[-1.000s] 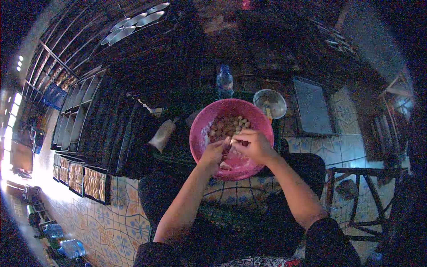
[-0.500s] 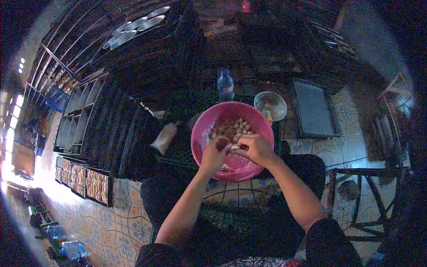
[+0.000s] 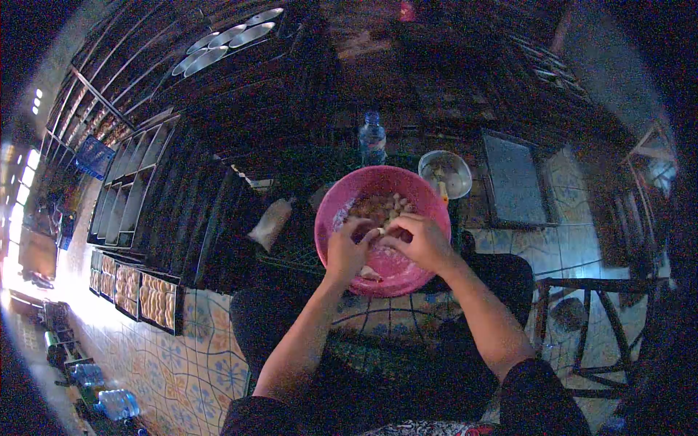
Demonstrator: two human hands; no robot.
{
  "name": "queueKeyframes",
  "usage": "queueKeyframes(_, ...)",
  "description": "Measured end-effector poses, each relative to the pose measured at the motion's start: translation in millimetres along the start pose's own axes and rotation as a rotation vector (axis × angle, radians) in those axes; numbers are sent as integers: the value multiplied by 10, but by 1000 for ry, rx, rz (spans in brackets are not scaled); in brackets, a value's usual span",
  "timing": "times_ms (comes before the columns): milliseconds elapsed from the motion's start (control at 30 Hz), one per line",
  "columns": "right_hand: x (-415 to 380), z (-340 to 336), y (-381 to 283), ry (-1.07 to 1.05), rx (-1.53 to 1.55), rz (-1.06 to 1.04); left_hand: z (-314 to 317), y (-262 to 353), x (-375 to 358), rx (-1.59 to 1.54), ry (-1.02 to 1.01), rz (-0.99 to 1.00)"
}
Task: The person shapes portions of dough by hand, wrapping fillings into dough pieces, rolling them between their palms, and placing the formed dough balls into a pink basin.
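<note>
A pink basin (image 3: 401,277) sits in front of me, and both my hands are over it. My left hand (image 3: 347,249) and my right hand (image 3: 424,245) meet near its middle, fingertips pinched around a small pale dough piece (image 3: 381,230). Beneath my fingers lies a brown crumbly mass (image 3: 374,207), with several small pale balls (image 3: 397,203) beside it on the right. White powder coats the basin's left inner wall. Close to my left wrist, a flat scrap of dough (image 3: 369,273) rests on the basin's bottom.
Behind the basin stand a plastic bottle (image 3: 372,139) and a metal bowl (image 3: 446,174) with a yellow-handled tool (image 3: 443,191). A filled plastic bag (image 3: 271,224) lies left. Trays of bread-like pieces (image 3: 157,299) are on the tiled floor; a dark tray (image 3: 512,178) and frame (image 3: 582,330) stand right.
My fingertips have shifted slightly upward with the dough piece, which now shows smaller between them. The whole view has moved a little.
</note>
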State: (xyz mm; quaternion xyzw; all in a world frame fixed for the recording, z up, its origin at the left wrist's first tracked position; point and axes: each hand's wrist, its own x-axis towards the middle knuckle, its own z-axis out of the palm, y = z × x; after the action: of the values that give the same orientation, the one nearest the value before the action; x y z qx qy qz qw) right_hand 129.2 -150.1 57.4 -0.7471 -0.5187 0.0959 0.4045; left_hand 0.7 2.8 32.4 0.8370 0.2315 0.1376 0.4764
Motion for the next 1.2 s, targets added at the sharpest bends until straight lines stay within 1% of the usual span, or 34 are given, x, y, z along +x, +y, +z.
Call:
queueKeyframes(67,-8,-17,-8,50,128,68,5,-10,-2,12,114,81)
queueKeyframes(100,-5,-28,-6,50,127,70,8,-16,-1,11,113,81)
queueKeyframes(167,15,-64,18,17,161,42,24,-38,7,29,101,237)
queueKeyframes(200,19,-77,55,18,161,45,23,-47,14,28,98,237)
queueKeyframes(267,36,-90,112,-50,51,-74,2,-37,28,23,-34,138)
queueKeyframes(300,32,-91,137,-48,50,-73,16,-24,15,23,-36,140)
queueKeyframes(367,40,-102,111,-122,9,-87,88,-80,-33,-259,-1,-5)
queueKeyframes(400,47,-95,100,-119,9,-82,121,-113,-31,-258,-7,-5)
queueKeyframes(467,39,-82,83,-111,-16,-119,192,-212,-22,-549,-4,-195)
queueKeyframes(500,15,-20,183,-108,-15,-116,221,-257,-12,-547,-7,-196)
queueKeyframes(533,-5,102,364,-65,-276,-257,230,-256,10,-803,-20,-284)
queueKeyframes(567,3,137,386,-17,-538,-396,210,-207,37,-1057,-33,-372)
queueKeyframes(600,-47,157,403,-10,-536,-393,179,-168,54,-1051,-37,-370)
queueKeyframes(667,-90,76,182,-48,-450,-182,62,28,53,-538,-5,-312)
queueKeyframes(700,-71,44,155,-49,-448,-185,53,12,44,-538,-1,-313)
queueKeyframes(767,0,-38,84,61,12,-94,57,-34,4,-267,155,-113)
queueKeyframes(800,-1,-78,41,52,15,-97,66,-62,-17,-269,162,-120)
queueKeyframes(867,4,-234,-151,-35,256,32,60,46,-52,-161,155,-78)
queueKeyframes(900,8,-201,-109,-35,256,35,66,81,-64,-162,152,-79)
queueKeyframes(967,22,-137,-12,-28,57,-179,100,118,-65,-124,123,-78)
queueKeyframes(1000,9,-117,27,-28,54,-179,129,54,-45,-126,122,-76)
queueKeyframes(1067,2,-92,16,70,-17,-227,173,-66,-17,-418,51,-208)
queueKeyframes(1100,-4,-67,12,70,-17,-229,179,-131,-33,-418,53,-207)
queueKeyframes(1167,-16,-31,13,96,-150,-224,121,-57,-58,-865,-51,-493)
queueKeyframes(1200,-26,-32,24,100,-150,-225,137,-41,-65,-861,-52,-490)
